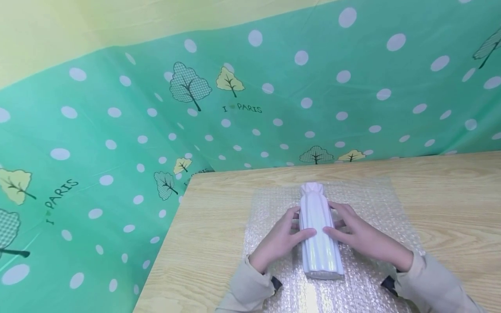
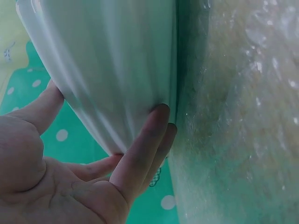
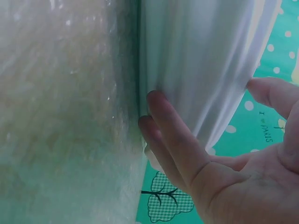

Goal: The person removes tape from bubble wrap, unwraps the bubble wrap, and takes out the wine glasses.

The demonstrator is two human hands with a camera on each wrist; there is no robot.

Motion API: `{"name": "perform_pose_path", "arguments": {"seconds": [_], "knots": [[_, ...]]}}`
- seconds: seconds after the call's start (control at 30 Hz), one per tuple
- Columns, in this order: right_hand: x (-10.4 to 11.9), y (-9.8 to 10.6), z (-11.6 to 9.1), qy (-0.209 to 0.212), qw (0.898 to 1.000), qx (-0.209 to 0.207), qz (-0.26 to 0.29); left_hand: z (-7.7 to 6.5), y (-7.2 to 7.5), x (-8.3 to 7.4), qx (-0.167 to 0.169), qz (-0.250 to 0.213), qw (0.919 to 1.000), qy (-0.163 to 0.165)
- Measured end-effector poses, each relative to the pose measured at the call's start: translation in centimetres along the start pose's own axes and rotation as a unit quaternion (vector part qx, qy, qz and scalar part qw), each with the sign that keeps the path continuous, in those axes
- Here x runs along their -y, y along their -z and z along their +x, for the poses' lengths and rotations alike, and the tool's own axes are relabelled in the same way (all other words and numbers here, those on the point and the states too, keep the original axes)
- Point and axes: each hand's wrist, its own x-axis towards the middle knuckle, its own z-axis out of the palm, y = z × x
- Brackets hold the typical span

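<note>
The fluted white vase (image 1: 320,250) lies on bubble wrap (image 1: 372,202), neck toward roughly twelve o'clock, its sides gripped by the left hand (image 1: 279,239) at nine and the right hand (image 1: 360,234) at three, over a wooden table (image 1: 209,226).

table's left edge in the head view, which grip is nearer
Left. The left grip is on the side of the vase facing the table's left edge; the right grip is on the vase's other side, farther away.
</note>
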Motion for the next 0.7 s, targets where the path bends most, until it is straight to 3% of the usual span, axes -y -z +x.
{"name": "perform_pose_path", "arguments": {"seconds": [0.33, 0.7], "knots": [[-0.03, 0.02, 0.05, 0.006, 1.0, -0.009, 0.015, -0.04, 0.27, 0.04, 0.005, -0.008, 0.9999, -0.006], [-0.05, -0.43, 0.2, -0.046, 0.997, 0.015, 0.053, -0.08, 0.19, 0.34, 0.014, -0.019, 0.9997, 0.005]]}}
